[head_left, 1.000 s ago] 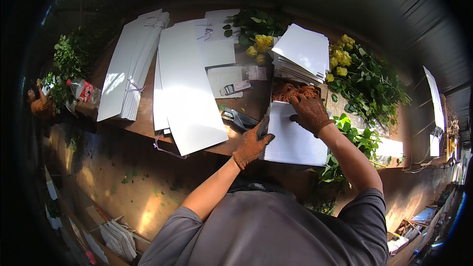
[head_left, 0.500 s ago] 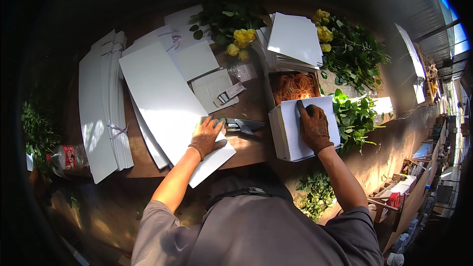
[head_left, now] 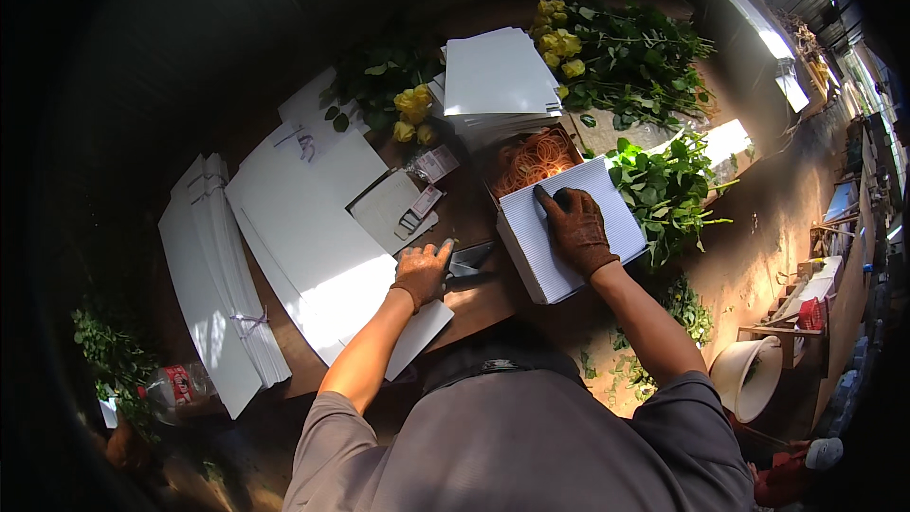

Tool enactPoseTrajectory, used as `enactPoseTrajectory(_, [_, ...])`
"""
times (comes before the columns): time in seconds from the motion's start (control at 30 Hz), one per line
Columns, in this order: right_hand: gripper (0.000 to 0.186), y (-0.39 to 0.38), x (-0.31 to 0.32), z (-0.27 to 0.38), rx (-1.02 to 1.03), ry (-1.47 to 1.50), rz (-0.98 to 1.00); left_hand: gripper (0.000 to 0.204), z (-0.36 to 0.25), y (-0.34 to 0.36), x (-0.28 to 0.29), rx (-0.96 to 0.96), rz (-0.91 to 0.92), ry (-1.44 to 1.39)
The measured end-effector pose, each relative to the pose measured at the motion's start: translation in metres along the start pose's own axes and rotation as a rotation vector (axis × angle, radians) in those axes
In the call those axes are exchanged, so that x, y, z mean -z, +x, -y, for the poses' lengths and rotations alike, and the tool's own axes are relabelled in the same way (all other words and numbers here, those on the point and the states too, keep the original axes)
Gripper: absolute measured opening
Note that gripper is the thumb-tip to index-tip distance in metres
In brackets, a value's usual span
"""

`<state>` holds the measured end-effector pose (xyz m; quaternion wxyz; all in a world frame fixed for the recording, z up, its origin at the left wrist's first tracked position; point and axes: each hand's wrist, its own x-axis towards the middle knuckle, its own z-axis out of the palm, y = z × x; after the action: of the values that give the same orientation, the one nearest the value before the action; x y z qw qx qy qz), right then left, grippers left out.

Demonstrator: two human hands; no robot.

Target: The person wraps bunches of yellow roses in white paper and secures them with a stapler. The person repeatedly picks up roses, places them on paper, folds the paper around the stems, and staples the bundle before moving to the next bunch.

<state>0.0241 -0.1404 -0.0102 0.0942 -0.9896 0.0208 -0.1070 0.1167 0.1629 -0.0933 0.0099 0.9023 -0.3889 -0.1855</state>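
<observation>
My left hand (head_left: 424,275), in a brown-orange work glove, rests over the near corner of large white cardboard sheets (head_left: 332,228). Its thumb side lies close to dark-handled metal shears (head_left: 471,264); its fingers are partly spread and I see nothing held in them. On a stack of white corrugated sheets (head_left: 611,192) lies my right hand (head_left: 576,229), gloved the same way, thumb apart from the fingers, palm down. Directly beyond that stack, an open box holds orange rubber bands (head_left: 537,159).
White boards (head_left: 500,71) are piled behind the rubber bands. Yellow roses (head_left: 413,106) lie left of them, more yellow roses (head_left: 561,41) to the right. Leafy stems (head_left: 664,194) lie beside the corrugated stack. Tied white cardboard (head_left: 223,265) and a plastic bottle (head_left: 178,387) are at left.
The view has shifted and turned. My left hand has drawn its fingers in somewhat beside the shears. My right hand remains on the corrugated stack, which appears more tilted.
</observation>
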Motion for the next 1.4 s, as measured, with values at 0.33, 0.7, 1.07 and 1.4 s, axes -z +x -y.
enactPoseTrajectory(0.33, [0.048,-0.002,0.001,0.002,-0.039,-0.002,-0.036,0.102,-0.059,0.032,0.039,-0.167,-0.404,-0.661])
enactPoseTrajectory(0.7, [0.040,-0.004,0.006,0.005,-0.034,-0.038,-0.030,0.052,-0.055,0.033,-0.031,-0.008,-0.396,-0.661])
enactPoseTrajectory(1.07, [0.042,-0.004,0.005,0.001,-0.042,0.005,-0.061,0.059,-0.076,-0.002,0.110,0.044,-0.132,-0.316])
enactPoseTrajectory(1.4, [0.043,-0.007,0.000,-0.002,-0.030,0.084,-0.141,0.050,-0.062,0.055,0.117,-0.112,0.139,-0.566])
